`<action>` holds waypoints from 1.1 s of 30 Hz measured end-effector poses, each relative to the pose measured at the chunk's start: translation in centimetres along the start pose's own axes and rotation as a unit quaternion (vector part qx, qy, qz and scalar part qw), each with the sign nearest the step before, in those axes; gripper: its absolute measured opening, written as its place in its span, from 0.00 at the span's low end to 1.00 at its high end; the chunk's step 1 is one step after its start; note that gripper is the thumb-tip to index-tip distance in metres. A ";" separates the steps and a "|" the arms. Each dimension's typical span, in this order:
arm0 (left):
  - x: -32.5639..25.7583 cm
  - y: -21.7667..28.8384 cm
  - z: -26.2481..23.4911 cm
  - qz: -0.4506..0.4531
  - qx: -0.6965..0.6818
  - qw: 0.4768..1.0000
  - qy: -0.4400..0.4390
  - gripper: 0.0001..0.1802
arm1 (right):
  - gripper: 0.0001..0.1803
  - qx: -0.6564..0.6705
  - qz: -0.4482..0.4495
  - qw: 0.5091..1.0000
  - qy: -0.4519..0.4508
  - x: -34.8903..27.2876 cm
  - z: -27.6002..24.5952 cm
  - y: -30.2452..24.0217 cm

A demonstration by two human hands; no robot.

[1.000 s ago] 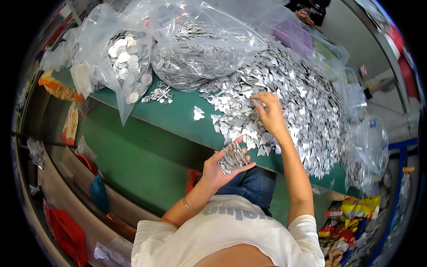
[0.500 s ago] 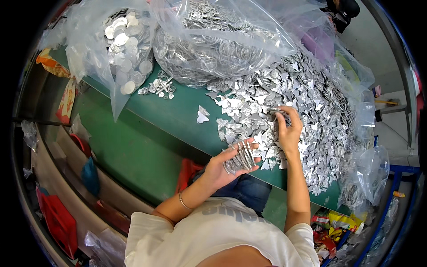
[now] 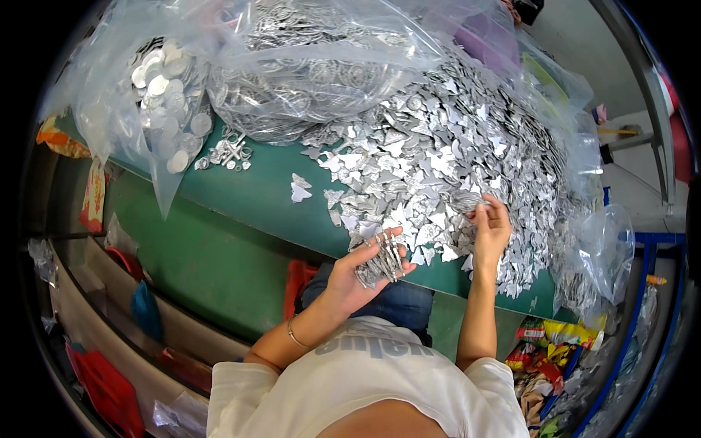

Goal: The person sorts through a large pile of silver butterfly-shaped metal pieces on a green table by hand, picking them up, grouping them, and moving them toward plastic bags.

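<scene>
My left hand (image 3: 350,281) is closed around a stack of silver metal pieces (image 3: 381,264), which stand on edge side by side between the fingers and palm. Further right, my right hand (image 3: 491,232) reaches over a wide heap of flat butterfly-shaped metal pieces (image 3: 409,164). Its thumb and fingers pinch at a grey metal piece (image 3: 467,200) on the heap; the fingertips partly cover it. Two loose butterfly-shaped pieces (image 3: 300,191) lie apart from the heap on the green tabletop (image 3: 248,197).
Clear plastic bags of round discs (image 3: 157,85) and ring-shaped metal parts (image 3: 292,91) stand at the back. Small metal fittings (image 3: 228,152) lie before them. A purple object (image 3: 488,38) shows under plastic. Colourful packets (image 3: 562,334) are below the table's right end; a red stool (image 3: 298,281) stands beneath its front edge.
The view has shifted to the right. My right hand has moved right across the heap, still pinching. My left hand stays near the table's front edge with its stack.
</scene>
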State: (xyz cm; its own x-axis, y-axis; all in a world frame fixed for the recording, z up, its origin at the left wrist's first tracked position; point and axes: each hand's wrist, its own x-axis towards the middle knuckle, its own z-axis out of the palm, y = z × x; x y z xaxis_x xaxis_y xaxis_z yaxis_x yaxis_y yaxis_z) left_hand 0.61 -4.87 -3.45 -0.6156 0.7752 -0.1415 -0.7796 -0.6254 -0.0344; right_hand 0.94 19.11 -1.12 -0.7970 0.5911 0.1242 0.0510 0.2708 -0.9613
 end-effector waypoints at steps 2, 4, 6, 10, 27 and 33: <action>0.0 -0.6 0.4 -0.012 -0.007 1.000 0.013 0.25 | 0.09 -0.061 -0.018 0.998 0.020 -0.3 -0.2 0.4; -0.1 -1.1 0.8 -0.018 -0.002 0.999 0.026 0.24 | 0.08 -0.248 -0.073 0.965 0.053 -1.0 -0.4 -0.5; 0.0 -1.7 0.8 -0.019 -0.006 0.999 0.025 0.22 | 0.08 -0.288 -0.119 0.948 0.065 -1.1 -1.0 -0.2; 0.3 -3.0 0.6 -0.033 -0.050 0.998 0.016 0.22 | 0.08 -0.308 -0.138 0.938 0.077 -1.9 -1.6 -0.3; 1.5 -6.1 1.6 -0.016 0.002 0.997 0.072 0.23 | 0.05 -0.206 -0.390 0.897 0.015 -8.0 -2.2 -3.4; 1.5 -5.5 0.1 -0.009 -0.060 0.998 0.009 0.26 | 0.14 -0.174 -0.332 0.926 -0.043 -9.1 -2.8 -3.6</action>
State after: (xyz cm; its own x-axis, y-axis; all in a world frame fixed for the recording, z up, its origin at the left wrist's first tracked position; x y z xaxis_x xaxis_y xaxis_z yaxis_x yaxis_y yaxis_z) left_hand 3.94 -0.27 -3.38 -0.5982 0.7857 -0.1573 -0.7708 -0.6179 -0.1552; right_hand 9.74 14.86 1.93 -0.7661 0.1486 0.6253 -0.2887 0.7897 -0.5413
